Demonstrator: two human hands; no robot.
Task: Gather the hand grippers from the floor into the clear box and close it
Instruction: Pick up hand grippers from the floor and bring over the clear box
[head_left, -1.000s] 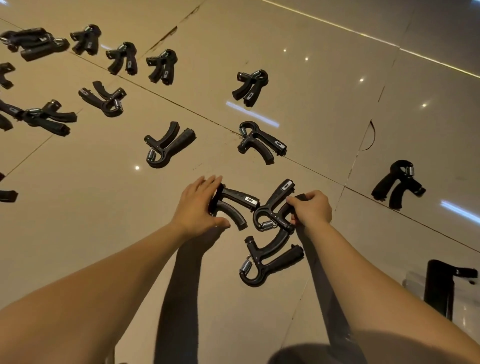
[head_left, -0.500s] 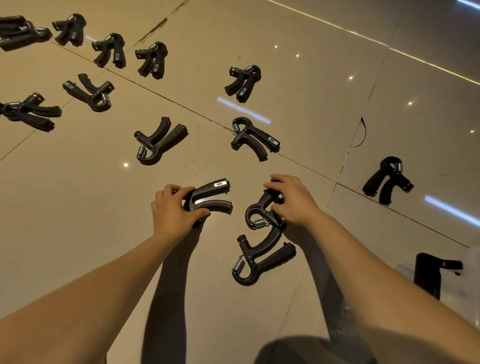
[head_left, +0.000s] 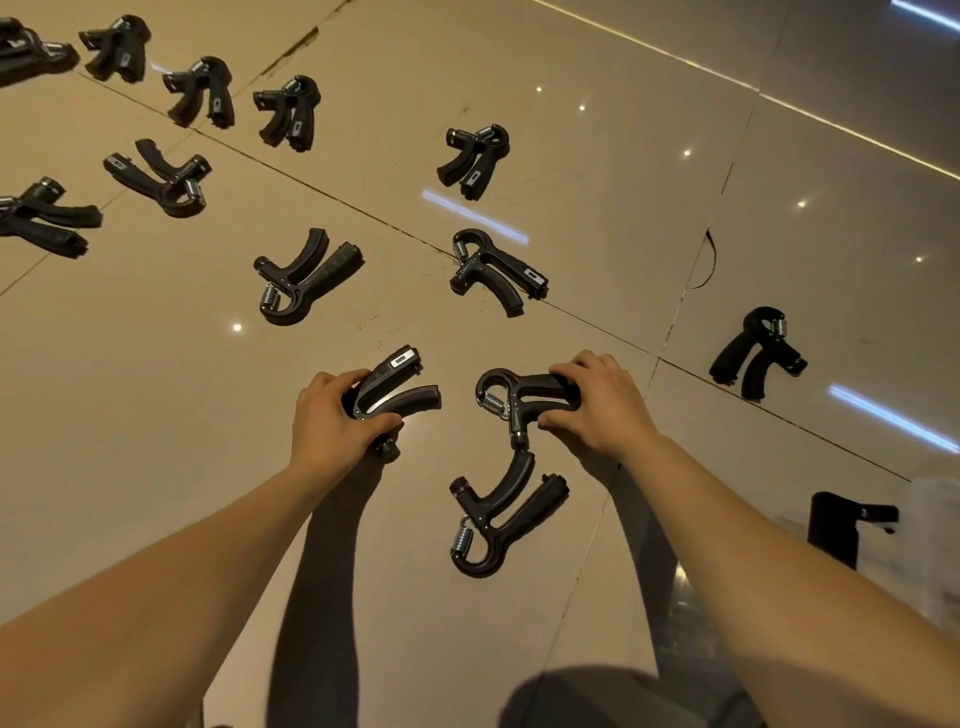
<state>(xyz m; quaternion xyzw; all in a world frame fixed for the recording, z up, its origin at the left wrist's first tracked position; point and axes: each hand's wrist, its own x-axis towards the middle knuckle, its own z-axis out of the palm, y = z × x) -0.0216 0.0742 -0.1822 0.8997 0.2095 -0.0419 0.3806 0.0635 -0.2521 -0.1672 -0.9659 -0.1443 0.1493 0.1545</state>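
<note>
- The left hand (head_left: 332, 415) curls round one hand gripper (head_left: 400, 387).
- The right hand (head_left: 597, 402) grips another hand gripper (head_left: 519, 397) by its handles.
- A third hand gripper (head_left: 498, 512) lies on the floor (head_left: 156, 415), just below both hands.
- The clear box (head_left: 935, 519) sits at the far right.

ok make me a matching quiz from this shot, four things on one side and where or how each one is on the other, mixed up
Things
1. left hand
2. right hand
3. nearest hand gripper
4. clear box

Place or state
a. at the right edge of the view
b. holds a hand gripper by its handles
c. lies on the floor, untouched
d. holds a hand gripper by its spring end

Pairs: 1-d, 2-b, 3-c, 4-a
</note>
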